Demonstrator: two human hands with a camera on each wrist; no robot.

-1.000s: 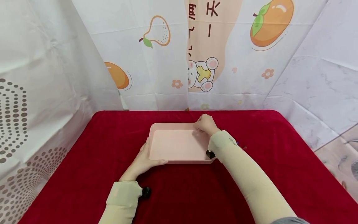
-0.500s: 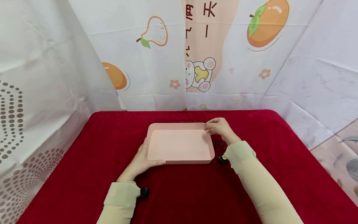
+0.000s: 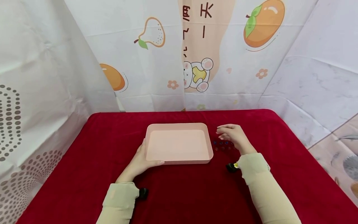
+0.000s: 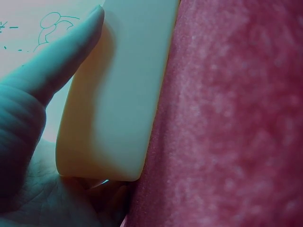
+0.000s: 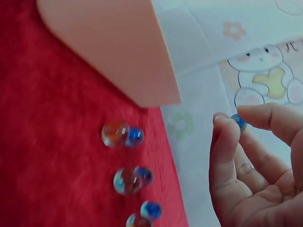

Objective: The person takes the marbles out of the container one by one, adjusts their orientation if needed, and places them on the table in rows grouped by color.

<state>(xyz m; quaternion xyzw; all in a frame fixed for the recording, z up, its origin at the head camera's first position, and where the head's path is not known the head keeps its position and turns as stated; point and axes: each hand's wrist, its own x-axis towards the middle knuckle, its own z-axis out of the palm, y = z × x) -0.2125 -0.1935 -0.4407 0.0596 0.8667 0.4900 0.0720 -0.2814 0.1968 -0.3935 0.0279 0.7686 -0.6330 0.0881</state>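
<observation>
A shallow pink rectangular tray (image 3: 179, 144) sits on the table, its inside bare in the head view. My left hand (image 3: 137, 163) holds its near left corner, thumb along the front wall and fingers along the left side. In the left wrist view the thumb (image 4: 71, 52) lies over the tray's wall (image 4: 128, 90). To the right of the tray, my right hand (image 3: 232, 137) is raised above the cloth. It pinches a small blue marble (image 5: 240, 123) between thumb and fingertip. Below it, blue marbles (image 3: 221, 143) and reddish clear marbles (image 3: 222, 148) lie in two rows.
A dark red velvet cloth (image 3: 179, 193) covers the table. Printed white curtains (image 3: 156, 71) hang behind it and at both sides. In the right wrist view, an orange marble (image 5: 115, 133) overlaps a blue one close to the tray's outer wall (image 5: 118, 52).
My right hand has moved right, from over the tray's far right corner to above the marbles, uncovering them. My left hand keeps its hold on the tray. The head view has shifted slightly.
</observation>
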